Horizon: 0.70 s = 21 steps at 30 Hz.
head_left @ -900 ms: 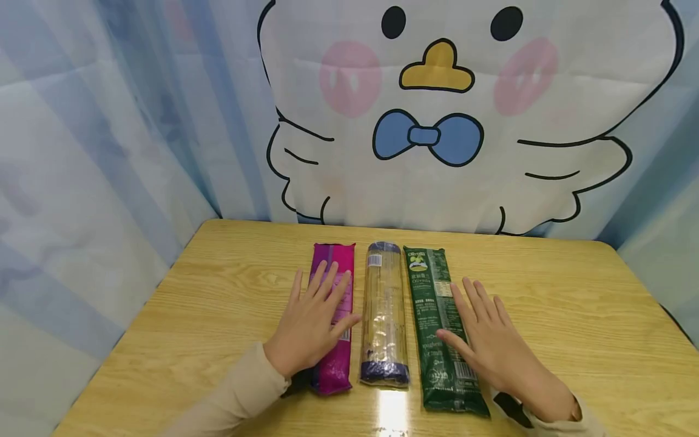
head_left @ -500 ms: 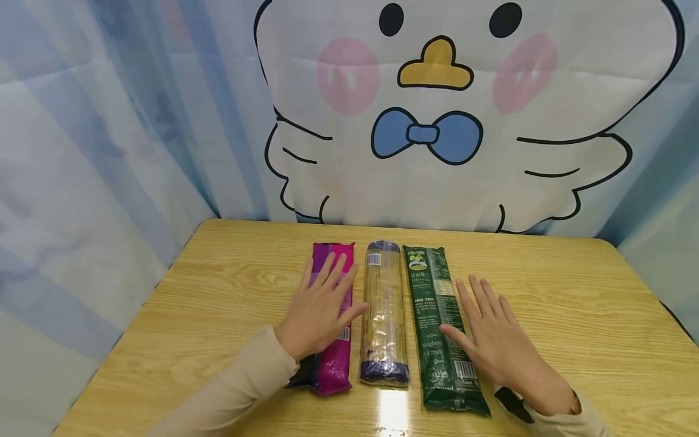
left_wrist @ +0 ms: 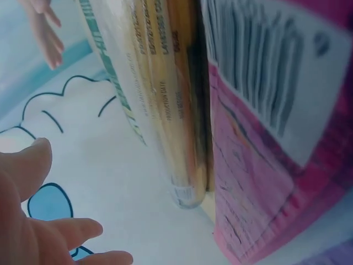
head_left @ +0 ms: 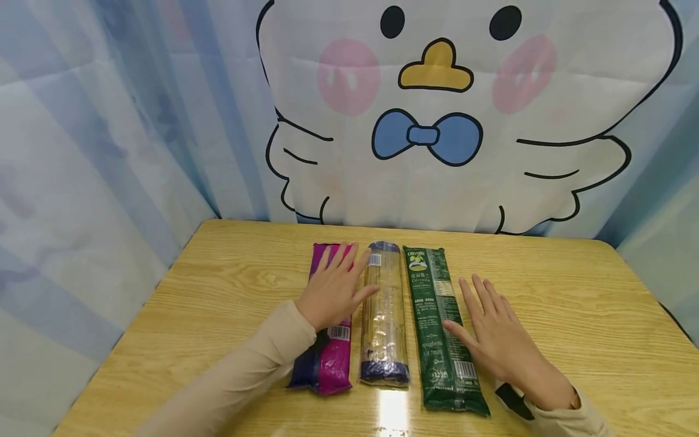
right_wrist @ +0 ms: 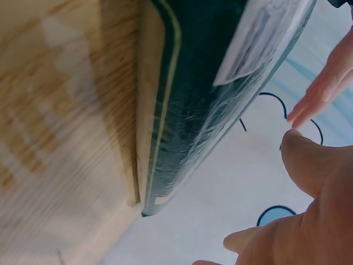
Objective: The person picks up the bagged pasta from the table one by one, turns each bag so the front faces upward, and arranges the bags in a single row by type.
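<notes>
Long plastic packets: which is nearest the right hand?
The dark-green plastic packet, rightmost; the clear blue-ended packet and magenta-purple packet lie farther from the right hand.

Middle packet (head_left: 384, 321) is lying on table (head_left: 246, 273); left packet (head_left: 335, 355) is lying at its nine o'clock, spaghetti packet (head_left: 434, 328) at three. Curtain (head_left: 426, 188) is hanging behind, at twelve. Left hand (head_left: 330, 294) is hovering over left packet, right hand (head_left: 499, 340) at spaghetti packet's three o'clock edge.
</notes>
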{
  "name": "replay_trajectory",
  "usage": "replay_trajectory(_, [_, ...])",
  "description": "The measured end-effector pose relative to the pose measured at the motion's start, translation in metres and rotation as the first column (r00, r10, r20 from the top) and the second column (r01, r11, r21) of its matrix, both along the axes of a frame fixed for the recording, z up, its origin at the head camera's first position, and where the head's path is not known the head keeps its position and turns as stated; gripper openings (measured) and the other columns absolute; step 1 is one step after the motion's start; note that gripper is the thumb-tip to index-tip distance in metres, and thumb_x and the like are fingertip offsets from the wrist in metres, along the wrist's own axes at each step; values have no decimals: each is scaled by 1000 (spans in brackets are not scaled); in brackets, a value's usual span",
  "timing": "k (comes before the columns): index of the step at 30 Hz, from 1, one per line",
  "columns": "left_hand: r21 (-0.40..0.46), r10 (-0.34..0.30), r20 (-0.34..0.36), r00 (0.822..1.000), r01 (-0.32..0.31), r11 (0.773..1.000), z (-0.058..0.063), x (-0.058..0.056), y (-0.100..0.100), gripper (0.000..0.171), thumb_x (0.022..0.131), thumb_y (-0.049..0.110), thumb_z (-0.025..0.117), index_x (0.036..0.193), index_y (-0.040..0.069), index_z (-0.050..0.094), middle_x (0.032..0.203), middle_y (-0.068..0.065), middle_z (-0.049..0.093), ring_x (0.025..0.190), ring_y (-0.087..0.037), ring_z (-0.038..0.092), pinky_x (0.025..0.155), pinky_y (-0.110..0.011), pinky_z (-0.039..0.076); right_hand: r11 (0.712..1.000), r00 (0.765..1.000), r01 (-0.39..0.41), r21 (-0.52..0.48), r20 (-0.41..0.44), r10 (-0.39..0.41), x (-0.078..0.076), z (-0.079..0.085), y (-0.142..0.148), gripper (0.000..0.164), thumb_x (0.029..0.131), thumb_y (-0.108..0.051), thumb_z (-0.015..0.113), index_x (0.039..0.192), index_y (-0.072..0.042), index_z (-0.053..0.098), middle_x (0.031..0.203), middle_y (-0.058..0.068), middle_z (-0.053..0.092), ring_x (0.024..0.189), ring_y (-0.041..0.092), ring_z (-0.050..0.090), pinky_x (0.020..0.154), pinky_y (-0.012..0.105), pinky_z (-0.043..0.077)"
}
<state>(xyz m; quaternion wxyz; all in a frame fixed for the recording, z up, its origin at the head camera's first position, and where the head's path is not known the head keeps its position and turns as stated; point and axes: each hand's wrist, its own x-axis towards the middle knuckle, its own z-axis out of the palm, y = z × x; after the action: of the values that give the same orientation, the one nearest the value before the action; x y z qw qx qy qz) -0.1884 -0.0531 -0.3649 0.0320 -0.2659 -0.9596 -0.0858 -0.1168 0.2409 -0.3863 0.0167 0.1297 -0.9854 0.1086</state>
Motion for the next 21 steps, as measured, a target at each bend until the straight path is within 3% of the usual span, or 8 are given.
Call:
replay_trajectory(14, [83,-22,44,999,18,996,-5,-26,13,70,104,52,39,158,10,24,162,-18,25,150,-35,21,124,-53,16,1000,999,-26,4,-39,26,-4,-4,4,84,102,-51,47,159,-3,8,159,33,16,142,55,18,114,69,20])
replay_trajectory(21, [114,-50,95,994,39,993,-3,-36,19,66,105,51,39,158,15,26,162,-16,25,150,-33,22,124,-51,16,980,994,-61,-191,75,77,-5,-2,3,81,103,-45,49,158,-1,7,157,35,14,140,57,21,107,74,25])
